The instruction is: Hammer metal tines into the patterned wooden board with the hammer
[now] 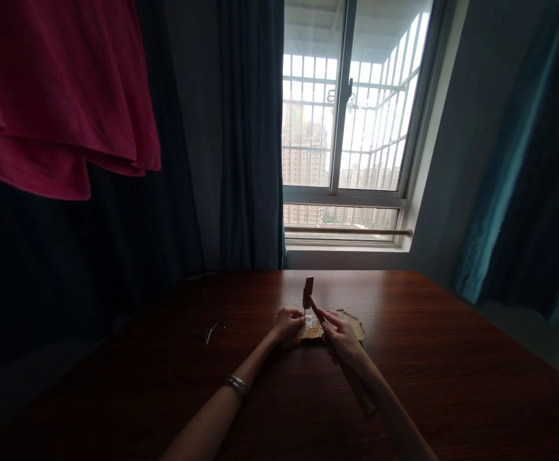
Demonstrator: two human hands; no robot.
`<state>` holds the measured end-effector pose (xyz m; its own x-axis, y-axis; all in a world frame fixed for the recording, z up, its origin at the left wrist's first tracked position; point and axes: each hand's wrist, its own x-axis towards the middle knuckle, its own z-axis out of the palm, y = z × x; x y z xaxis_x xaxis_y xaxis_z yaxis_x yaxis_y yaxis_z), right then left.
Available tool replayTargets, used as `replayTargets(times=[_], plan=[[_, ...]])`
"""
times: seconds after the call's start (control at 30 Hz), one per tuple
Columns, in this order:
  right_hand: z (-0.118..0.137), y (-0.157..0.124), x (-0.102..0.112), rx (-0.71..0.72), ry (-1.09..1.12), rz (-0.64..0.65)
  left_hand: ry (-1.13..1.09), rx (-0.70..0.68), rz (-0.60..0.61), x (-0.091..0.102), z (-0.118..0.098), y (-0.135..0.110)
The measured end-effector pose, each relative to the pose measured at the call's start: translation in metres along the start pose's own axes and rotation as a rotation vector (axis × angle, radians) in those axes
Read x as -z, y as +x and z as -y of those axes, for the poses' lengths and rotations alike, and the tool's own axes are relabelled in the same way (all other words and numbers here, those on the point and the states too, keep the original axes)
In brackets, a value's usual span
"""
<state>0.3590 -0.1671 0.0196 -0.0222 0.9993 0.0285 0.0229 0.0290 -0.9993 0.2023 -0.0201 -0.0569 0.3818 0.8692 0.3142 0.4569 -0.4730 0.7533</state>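
My left hand [286, 322] is closed, its fingers pinching something thin and upright on a tan perforated board [310, 328] that lies on the dark wooden table [404, 358]. A bracelet sits on that wrist. My right hand [340, 334] is wrapped round the handle of a small hammer [308, 292], whose dark head stands just above the left fingertips. A second tan piece with a toothed edge [353, 322] lies right behind the right hand. The pinched object is too small to name.
A small metal tool [212, 331] lies on the table left of my hands. Behind the table is a window [346, 128] with dark curtains on both sides. Red cloth [53, 89] hangs at upper left.
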Motion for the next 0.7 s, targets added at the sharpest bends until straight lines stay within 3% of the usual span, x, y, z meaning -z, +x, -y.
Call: replayTargets(times=[0.33,0.7], plan=[[0.020,-0.002,-0.001,0.009,-0.091,-0.040,0.030,-0.063,-0.017,-0.001,0.008,0.003],[0.005,0.003,0.002,0.025,-0.117,-0.025,0.047,-0.083,-0.026,-0.001,0.007,0.004]])
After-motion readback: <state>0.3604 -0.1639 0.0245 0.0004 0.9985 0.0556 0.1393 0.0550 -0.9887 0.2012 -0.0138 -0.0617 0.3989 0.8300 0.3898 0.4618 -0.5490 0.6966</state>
